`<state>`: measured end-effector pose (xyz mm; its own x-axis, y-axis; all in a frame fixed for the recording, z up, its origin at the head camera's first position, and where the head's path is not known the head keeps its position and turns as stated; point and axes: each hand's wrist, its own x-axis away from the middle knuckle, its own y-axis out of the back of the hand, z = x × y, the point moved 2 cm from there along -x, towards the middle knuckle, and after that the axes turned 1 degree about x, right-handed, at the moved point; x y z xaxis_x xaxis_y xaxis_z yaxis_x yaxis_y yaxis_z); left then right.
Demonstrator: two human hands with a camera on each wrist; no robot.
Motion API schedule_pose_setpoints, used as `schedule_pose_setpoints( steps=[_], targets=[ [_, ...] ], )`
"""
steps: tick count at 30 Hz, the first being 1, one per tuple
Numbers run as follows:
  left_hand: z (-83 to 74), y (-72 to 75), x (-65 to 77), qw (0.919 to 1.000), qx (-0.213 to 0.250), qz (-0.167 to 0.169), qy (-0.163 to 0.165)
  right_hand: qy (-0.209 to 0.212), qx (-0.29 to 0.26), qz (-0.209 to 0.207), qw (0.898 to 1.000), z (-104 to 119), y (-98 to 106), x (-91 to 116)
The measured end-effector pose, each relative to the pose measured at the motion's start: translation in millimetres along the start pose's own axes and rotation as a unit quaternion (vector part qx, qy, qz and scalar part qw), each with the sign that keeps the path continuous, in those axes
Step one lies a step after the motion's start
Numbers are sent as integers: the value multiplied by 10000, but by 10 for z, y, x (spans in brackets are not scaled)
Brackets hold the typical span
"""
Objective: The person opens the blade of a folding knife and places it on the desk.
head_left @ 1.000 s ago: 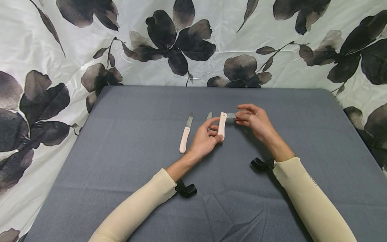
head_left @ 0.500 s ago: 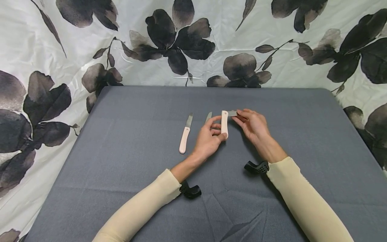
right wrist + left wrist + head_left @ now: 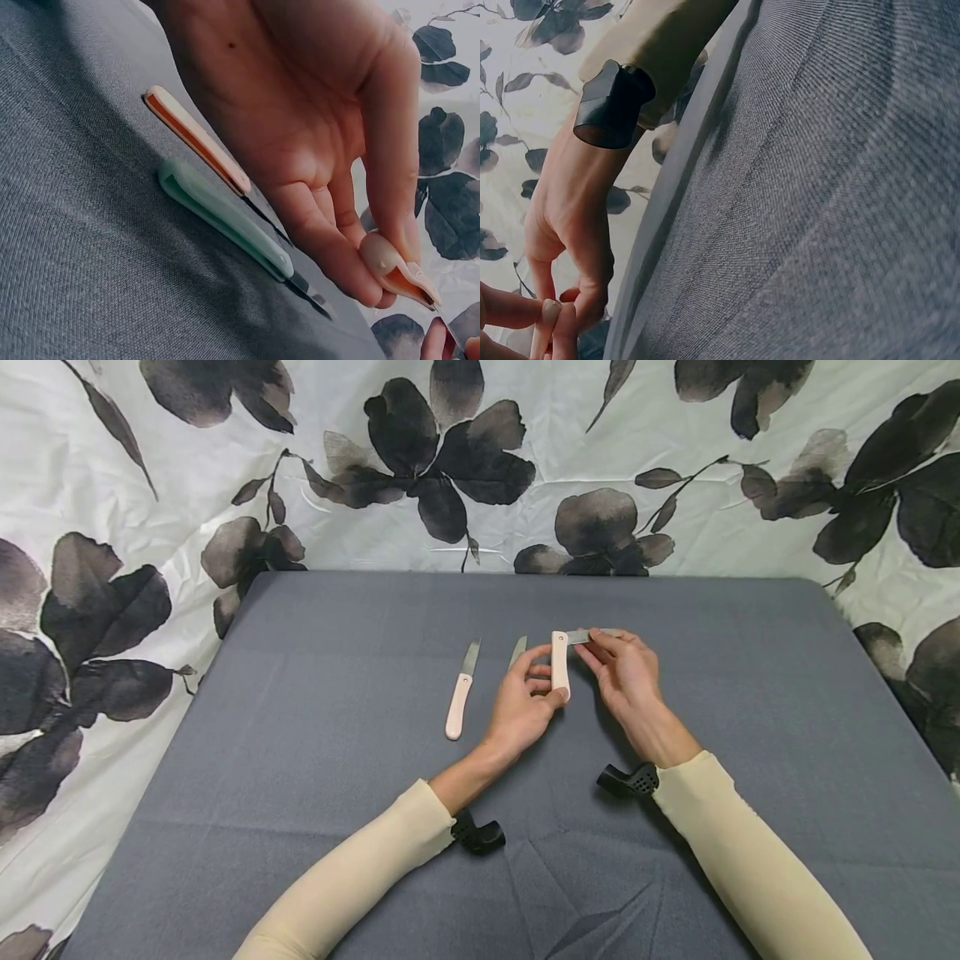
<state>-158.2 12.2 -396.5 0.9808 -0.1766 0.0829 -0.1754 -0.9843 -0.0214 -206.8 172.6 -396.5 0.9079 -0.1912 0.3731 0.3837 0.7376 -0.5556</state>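
My left hand holds a folding knife by its pale pink handle, thumb at the lower end and fingers behind it. The blade sticks out sideways, roughly square to the handle. My right hand pinches that blade between thumb and fingers. In the right wrist view, the handle shows an orange inner slot. A second pink knife lies unfolded on the cloth to the left. Beside it lies a green-handled knife, mostly hidden behind my left hand in the head view; only its blade shows.
A grey cloth covers the table, with creases near the front. Behind it hangs a white sheet with dark printed flowers. Black camera mounts sit under both wrists.
The held knife has moved slightly right and up, its handle and blade turning a little. My right hand has shifted left and re-set its fingers along the blade. The knives on the cloth stay put.
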Motion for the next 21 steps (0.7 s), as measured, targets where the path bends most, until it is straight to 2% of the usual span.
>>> schedule_pose_setpoints(
  steps=[6,12,17,21],
  targets=[
    [5,-14,2,9999,-140,-32,-64,374,271,-204,9987,-37,-36,22],
    [20,-26,27,9996,-191,-7,-214,571,396,-404,9968,-56,-61,32],
    [30,-23,56,9994,-206,22,-267,755,351,-401,9957,-42,-62,25],
    [35,-16,59,9991,-275,69,-313,1057,522,-319,9925,-8,-61,17]
  ],
)
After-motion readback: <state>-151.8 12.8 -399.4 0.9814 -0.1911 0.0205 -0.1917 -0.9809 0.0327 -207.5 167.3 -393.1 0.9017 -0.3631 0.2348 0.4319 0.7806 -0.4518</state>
